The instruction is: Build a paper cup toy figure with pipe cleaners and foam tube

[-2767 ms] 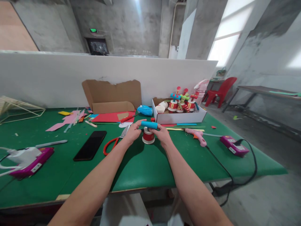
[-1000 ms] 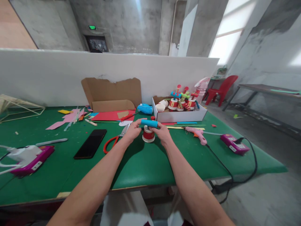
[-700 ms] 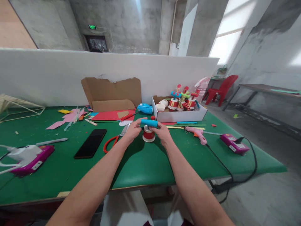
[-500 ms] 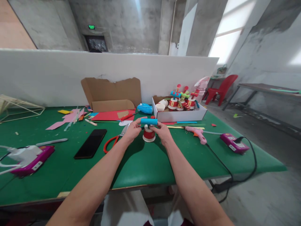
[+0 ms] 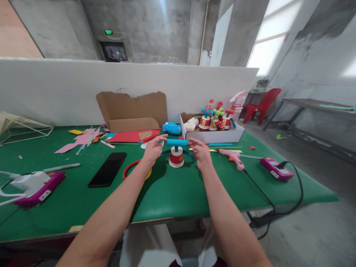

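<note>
A small upside-down paper cup (image 5: pixel 176 159), red with white rims, stands on the table between my hands. Across its top, on a short stem, lies a blue paper tube (image 5: pixel 177 142). Dark folded-paper strips (image 5: pixel 189 153) stick out from both sides below the tube. My left hand (image 5: pixel 151 151) has its fingers stretched toward the tube's left end, fingertips at or very near it. At the opposite end, my right hand (image 5: pixel 202 152) is likewise open, index finger pointing at the tube; contact is hard to tell. Red-handled scissors (image 5: pixel 128 168) lie partly hidden under my left forearm.
Behind the cup, a white box (image 5: pixel 214 138) holds several similar cup figures. A pink glue gun (image 5: pixel 233 157) with its cord lies right, near a purple power strip (image 5: pixel 276 170). A black phone (image 5: pixel 108 170) and coloured paper (image 5: pixel 129 136) are on the left.
Both hands have moved apart, from around the cup and tube out to the tube's ends. The folded strips at the sides now show. The cup stays in place.
</note>
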Tool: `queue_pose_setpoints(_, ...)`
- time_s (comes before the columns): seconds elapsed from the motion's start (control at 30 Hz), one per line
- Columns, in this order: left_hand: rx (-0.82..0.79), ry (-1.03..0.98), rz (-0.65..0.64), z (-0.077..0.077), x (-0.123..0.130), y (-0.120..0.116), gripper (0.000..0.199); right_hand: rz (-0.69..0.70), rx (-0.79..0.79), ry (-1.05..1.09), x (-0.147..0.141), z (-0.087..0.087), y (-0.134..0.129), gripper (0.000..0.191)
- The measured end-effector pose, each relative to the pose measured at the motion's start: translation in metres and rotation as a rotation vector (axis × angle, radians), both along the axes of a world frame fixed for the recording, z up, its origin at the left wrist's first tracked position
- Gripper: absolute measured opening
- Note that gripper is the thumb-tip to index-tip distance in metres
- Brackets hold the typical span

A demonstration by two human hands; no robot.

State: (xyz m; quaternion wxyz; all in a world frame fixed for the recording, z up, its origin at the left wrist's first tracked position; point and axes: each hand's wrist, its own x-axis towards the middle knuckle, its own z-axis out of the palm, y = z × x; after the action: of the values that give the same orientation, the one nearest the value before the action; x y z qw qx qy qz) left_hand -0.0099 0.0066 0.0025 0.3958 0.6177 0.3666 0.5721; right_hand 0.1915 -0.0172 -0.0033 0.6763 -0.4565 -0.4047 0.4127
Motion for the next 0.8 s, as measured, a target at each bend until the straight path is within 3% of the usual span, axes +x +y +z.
queue_pose_setpoints(0.23, -0.010, -0.056, 0.203, -0.005, -0.008, 0.008, 0.015, -0.250, 0.012, 0.113, 0.010, 0.005, -0.004, 0.024)
queue_pose_setpoints(0.4, -0.003, -0.030, 0.259, -0.006, -0.008, 0.010, 0.011, -0.205, -0.050, -0.063, 0.010, -0.001, -0.002, 0.026)
queue_pose_setpoints(0.53, 0.024, -0.045, 0.274, 0.004, -0.014, 0.005, 0.010, -0.124, -0.065, -0.242, 0.015, -0.005, 0.002, 0.028)
queue_pose_setpoints(0.6, 0.000, -0.034, 0.062, 0.014, -0.021, -0.002, 0.011, -0.078, -0.026, -0.287, 0.016, -0.005, 0.005, 0.029)
queue_pose_setpoints(0.73, -0.210, 0.238, -0.642, 0.034, -0.029, -0.022, 0.017, 0.062, -0.040, -0.356, 0.010, -0.005, 0.011, 0.032)
queue_pose_setpoints(0.8, -0.290, 0.374, -0.801, 0.037, -0.025, -0.027, 0.022, 0.118, -0.073, -0.384, 0.004, -0.005, 0.012, 0.032)
